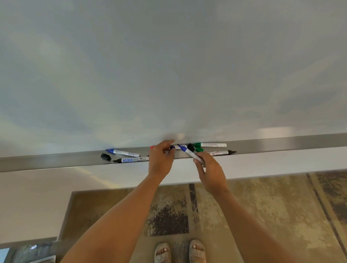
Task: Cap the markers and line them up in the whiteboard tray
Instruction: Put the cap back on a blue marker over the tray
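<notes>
Sandalled feet (180,259) on patterned carpet (266,214) closest below; higher up, both forearms stretched toward whiteboard tray (38,161). Right hand (211,173) pinching uncapped blue marker (190,153) by rear barrel between thumb and fingertips, nib aimed up-left toward left hand (161,160); left fingers curled around something small and blue, probably its cap, though mostly hidden. Light, stiff, smooth plastic, likely slippery; best gripped mid-barrel for firm axial push. Elsewhere along tray: second blue marker (123,152), black-tipped marker (131,160), loose black cap (105,157), green marker (209,145), another black marker (222,152), scattered, unaligned.
</notes>
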